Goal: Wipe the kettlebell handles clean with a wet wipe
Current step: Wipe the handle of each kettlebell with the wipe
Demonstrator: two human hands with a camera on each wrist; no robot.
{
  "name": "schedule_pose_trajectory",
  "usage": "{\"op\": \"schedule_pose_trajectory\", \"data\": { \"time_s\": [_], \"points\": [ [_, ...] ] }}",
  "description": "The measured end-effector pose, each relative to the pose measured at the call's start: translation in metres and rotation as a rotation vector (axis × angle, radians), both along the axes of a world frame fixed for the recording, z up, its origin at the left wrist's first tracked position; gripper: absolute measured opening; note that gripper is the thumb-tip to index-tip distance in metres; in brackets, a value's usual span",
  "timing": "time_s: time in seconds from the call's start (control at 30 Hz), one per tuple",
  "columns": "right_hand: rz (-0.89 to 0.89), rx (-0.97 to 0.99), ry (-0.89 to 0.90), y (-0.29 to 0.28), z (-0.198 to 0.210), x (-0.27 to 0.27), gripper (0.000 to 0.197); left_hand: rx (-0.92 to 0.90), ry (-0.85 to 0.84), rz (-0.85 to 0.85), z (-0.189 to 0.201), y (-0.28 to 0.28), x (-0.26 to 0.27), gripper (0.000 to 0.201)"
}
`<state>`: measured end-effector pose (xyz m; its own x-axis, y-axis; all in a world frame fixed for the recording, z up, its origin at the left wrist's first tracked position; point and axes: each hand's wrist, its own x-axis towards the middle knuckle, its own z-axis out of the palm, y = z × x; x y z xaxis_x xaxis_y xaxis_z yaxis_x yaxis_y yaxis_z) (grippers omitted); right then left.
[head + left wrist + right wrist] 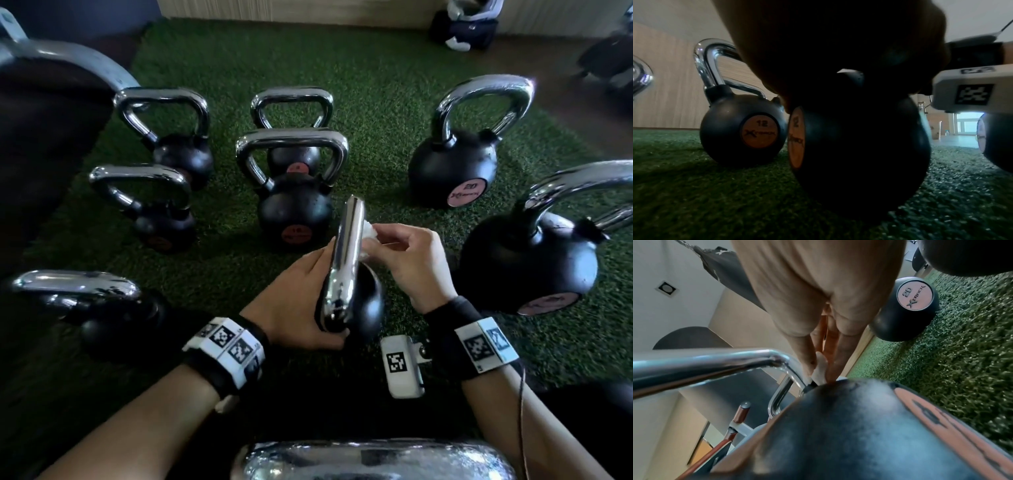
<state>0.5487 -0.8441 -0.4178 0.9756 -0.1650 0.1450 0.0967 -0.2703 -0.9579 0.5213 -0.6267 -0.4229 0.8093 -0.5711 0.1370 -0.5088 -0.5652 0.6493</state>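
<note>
A small black kettlebell (368, 305) with a chrome handle (344, 260) stands on the green turf in front of me. My left hand (301, 298) grips the near end of that handle and steadies it. My right hand (404, 253) pinches a white wet wipe (370, 231) against the handle's far leg. In the right wrist view the wet wipe (820, 368) sits between my fingertips (833, 369), right where the chrome handle (715, 363) meets the black ball (849, 426). The left wrist view shows the ball (859, 146), marked 12, under my dark palm.
Several more chrome-handled kettlebells stand around on the turf (376, 85): a 16 one (296, 212) just beyond, a 20 one (455, 164) far right, a big one (527, 260) close right, others left (161, 222). A chrome handle (373, 459) lies at the bottom edge.
</note>
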Motion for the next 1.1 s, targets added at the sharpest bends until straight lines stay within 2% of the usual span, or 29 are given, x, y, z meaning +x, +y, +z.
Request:
{"op": "schedule_pose_trajectory", "data": {
  "time_s": [0.1,0.23,0.4,0.57,0.77,0.9,1.0,1.1],
  "points": [
    [-0.007,-0.009,0.053,0.004,-0.009,0.004,0.025,-0.102,-0.001,-0.067,0.008,0.002,0.001,0.11],
    [-0.029,0.007,0.047,0.005,-0.002,0.009,0.027,-0.173,0.004,-0.06,0.002,0.001,-0.003,0.117],
    [-0.049,0.055,-0.078,0.007,0.012,0.017,0.028,-0.173,-0.046,0.002,0.008,-0.003,-0.01,0.11],
    [0.008,-0.035,0.001,0.001,0.009,0.017,0.029,-0.155,-0.015,0.014,0.011,-0.001,-0.011,0.106],
    [-0.062,-0.156,-0.354,0.013,0.025,0.017,0.026,-0.033,0.07,0.04,0.016,-0.002,0.001,0.105],
    [-0.069,-0.162,-0.347,0.011,0.026,0.025,0.032,0.026,0.06,0.021,0.019,-0.004,0.012,0.103],
    [-0.046,-0.213,-0.377,0.011,0.035,0.024,0.027,0.016,0.136,0.03,0.017,-0.005,0.019,0.1],
    [0.036,-0.295,-0.446,0.017,0.043,0.001,0.023,0.034,0.172,0.019,0.013,-0.004,0.026,0.109]
  ]
}}
